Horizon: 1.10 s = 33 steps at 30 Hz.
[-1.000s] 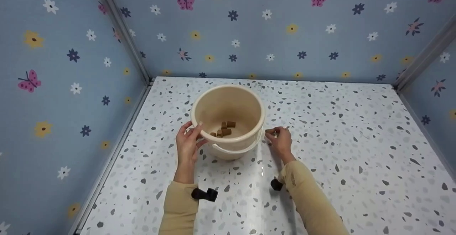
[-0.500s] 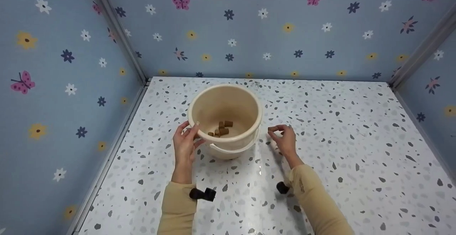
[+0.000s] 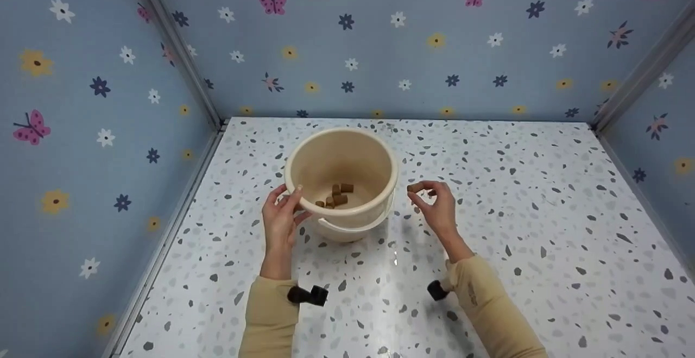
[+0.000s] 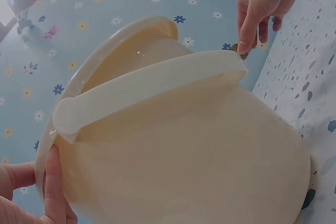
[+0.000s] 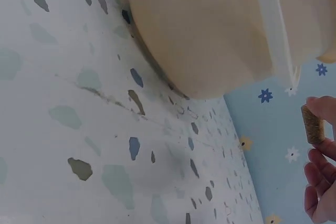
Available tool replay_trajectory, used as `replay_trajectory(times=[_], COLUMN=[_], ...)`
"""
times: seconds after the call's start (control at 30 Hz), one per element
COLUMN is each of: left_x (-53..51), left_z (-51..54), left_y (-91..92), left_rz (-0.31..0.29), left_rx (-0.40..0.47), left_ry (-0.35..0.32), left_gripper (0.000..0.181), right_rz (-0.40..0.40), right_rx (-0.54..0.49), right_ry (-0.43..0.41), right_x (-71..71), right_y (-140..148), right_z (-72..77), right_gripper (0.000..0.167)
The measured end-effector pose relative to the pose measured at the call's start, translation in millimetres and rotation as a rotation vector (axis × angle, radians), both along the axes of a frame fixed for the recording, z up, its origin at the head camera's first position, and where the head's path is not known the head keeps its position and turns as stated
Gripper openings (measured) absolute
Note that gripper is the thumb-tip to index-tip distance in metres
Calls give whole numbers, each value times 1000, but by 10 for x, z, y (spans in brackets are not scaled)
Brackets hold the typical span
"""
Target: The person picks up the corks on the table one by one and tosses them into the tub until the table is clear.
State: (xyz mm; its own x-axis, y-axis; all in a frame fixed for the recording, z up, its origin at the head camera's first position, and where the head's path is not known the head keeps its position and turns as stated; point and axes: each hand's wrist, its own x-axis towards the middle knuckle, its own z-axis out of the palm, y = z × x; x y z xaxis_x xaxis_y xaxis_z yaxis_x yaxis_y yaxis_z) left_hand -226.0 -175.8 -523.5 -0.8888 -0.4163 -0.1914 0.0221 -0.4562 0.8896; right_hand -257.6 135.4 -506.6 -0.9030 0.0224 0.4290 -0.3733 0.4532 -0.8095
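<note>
A cream plastic bucket stands on the speckled tabletop in the head view, its white handle lowered against the near side. Several brown corks lie on the bucket's floor. My left hand grips the rim at the left, thumb over the edge and fingers on the outside. Just right of the bucket, my right hand pinches a single cork between thumb and fingertips, raised above the table and apart from the rim. The right wrist view shows that cork's side clearly.
A white tabletop with grey speckles lies under everything. Blue panels printed with flowers and butterflies rise at the back, left and right, joined by grey metal corner posts. Black wrist mounts stick out from both sleeves.
My right hand has lifted the cork upward and drawn slightly right, away from the bucket's side. The left hand keeps its hold on the rim, and the view has shifted slightly.
</note>
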Motion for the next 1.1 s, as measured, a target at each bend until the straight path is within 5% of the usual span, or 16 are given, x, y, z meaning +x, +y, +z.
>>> replay_trajectory(times=[0.23, 0.33, 0.57, 0.63, 0.9, 1.1], left_x=[65, 8, -355, -395, -395, -404], left_z=[128, 22, -700, -785, -784, -797], left_y=[54, 20, -157, -167, -179, -167], left_rz=[11, 13, 31, 50, 49, 54], left_rx=[9, 1, -81, -93, -53, -87], left_ry=[4, -16, 24, 41, 93, 51], left_gripper=[50, 50, 59, 58, 56, 58], right_rz=[2, 0, 34, 48, 107, 159], right_rx=[-4, -3, -29, -27, -6, 4], right_ry=[95, 123, 208, 229, 242, 262], right_x=[100, 156, 282, 296, 283, 254], right_y=[-46, -76, -205, -245, -413, -551], right_z=[227, 336, 608, 652, 769, 832], right_gripper=[29, 30, 31, 32, 33, 33])
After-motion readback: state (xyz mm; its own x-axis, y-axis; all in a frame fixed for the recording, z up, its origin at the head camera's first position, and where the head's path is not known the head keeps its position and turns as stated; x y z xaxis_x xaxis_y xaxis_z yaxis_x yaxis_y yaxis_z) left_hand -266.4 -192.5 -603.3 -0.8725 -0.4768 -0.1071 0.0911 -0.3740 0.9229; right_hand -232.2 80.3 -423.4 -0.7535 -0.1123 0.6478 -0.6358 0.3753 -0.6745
